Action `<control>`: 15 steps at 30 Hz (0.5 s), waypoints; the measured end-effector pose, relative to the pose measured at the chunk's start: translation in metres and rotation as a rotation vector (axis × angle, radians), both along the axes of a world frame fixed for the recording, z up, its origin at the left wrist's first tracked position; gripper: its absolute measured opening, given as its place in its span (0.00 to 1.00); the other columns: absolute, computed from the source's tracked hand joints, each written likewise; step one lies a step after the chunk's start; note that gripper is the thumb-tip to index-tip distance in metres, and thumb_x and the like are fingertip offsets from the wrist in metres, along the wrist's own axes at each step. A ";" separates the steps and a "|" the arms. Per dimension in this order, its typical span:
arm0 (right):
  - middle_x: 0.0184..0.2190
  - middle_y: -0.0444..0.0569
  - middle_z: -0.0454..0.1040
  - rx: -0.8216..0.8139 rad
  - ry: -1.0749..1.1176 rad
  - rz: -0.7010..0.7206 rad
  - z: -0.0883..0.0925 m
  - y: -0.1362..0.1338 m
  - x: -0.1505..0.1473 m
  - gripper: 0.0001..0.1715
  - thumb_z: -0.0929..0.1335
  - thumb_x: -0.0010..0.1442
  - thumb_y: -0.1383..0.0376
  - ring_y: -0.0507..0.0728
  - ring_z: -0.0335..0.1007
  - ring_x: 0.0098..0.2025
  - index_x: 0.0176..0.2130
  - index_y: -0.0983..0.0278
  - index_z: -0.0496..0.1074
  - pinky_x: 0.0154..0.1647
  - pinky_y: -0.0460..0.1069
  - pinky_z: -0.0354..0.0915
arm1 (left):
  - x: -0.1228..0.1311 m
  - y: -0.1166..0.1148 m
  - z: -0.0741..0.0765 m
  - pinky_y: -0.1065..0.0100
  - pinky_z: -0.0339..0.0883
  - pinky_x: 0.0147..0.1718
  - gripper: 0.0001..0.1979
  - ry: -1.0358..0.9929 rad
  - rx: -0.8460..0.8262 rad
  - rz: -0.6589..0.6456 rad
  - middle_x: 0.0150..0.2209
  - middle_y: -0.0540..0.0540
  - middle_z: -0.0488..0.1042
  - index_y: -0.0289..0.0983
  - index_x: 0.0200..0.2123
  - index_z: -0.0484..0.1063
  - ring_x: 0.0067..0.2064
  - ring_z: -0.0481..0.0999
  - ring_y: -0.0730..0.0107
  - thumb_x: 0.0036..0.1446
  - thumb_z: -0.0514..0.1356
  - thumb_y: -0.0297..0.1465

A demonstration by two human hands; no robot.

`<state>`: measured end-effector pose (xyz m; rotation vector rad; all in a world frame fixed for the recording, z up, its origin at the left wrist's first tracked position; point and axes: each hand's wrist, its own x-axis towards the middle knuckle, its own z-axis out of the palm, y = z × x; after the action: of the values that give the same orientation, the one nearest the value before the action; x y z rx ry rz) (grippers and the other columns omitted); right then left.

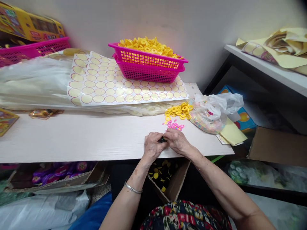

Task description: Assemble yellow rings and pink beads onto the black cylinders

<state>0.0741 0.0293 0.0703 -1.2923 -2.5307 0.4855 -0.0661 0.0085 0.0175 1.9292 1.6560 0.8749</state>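
Near the table's front edge, my left hand [153, 145] and my right hand [177, 140] meet with fingers closed around a small black piece [162, 139]. Both hands touch it, and the fingers hide most of its shape. Just beyond my right hand lies a scatter of tiny pink rings [174, 125]. Behind them is a loose pile of yellow rings [179, 111]. Below the hands, an open cardboard box [178, 182] holds black and yellow pieces.
Pink baskets [148, 72] heaped with yellow rings stand on sticker sheets [100, 84] at the back. A plastic bag [208, 118] of small pastel pieces sits at the right. Another cardboard box [72, 180] with purple packets is below left.
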 end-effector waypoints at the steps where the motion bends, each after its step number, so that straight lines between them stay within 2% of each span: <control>1: 0.26 0.45 0.66 -0.043 0.089 0.002 -0.002 0.001 0.003 0.12 0.60 0.57 0.71 0.51 0.61 0.31 0.28 0.65 0.71 0.32 0.45 0.56 | 0.000 0.000 0.000 0.65 0.58 0.39 0.10 0.001 0.003 0.001 0.32 0.52 0.75 0.44 0.34 0.74 0.39 0.68 0.65 0.45 0.63 0.35; 4: 0.27 0.44 0.68 -0.136 0.344 -0.051 -0.013 0.007 0.013 0.09 0.62 0.56 0.71 0.51 0.64 0.32 0.29 0.65 0.71 0.35 0.45 0.59 | 0.000 0.001 -0.002 0.65 0.59 0.39 0.11 -0.007 0.017 0.009 0.33 0.51 0.75 0.43 0.33 0.74 0.40 0.68 0.65 0.44 0.64 0.38; 7: 0.28 0.45 0.69 -0.062 0.420 -0.233 -0.024 0.022 0.018 0.08 0.62 0.56 0.70 0.51 0.65 0.33 0.30 0.65 0.71 0.37 0.45 0.60 | -0.001 0.001 -0.003 0.65 0.60 0.39 0.13 -0.030 0.028 0.025 0.34 0.51 0.75 0.42 0.32 0.74 0.39 0.69 0.64 0.41 0.66 0.38; 11: 0.33 0.48 0.69 0.048 0.198 -0.460 -0.028 0.053 0.010 0.12 0.60 0.58 0.67 0.53 0.65 0.36 0.31 0.64 0.72 0.39 0.46 0.59 | -0.002 0.000 -0.004 0.64 0.61 0.39 0.14 -0.060 0.025 0.049 0.34 0.50 0.75 0.41 0.31 0.74 0.39 0.69 0.64 0.38 0.68 0.34; 15: 0.41 0.55 0.70 0.059 -0.026 -0.598 -0.021 0.076 -0.009 0.15 0.62 0.58 0.59 0.59 0.64 0.45 0.37 0.66 0.72 0.43 0.51 0.59 | -0.003 0.001 -0.004 0.63 0.62 0.39 0.14 -0.080 0.033 0.063 0.33 0.50 0.75 0.41 0.31 0.74 0.39 0.69 0.64 0.36 0.68 0.33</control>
<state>0.0656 0.1058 0.0489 -1.9262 -2.0045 0.2567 -0.0689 0.0097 0.0133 1.8474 1.6730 0.9966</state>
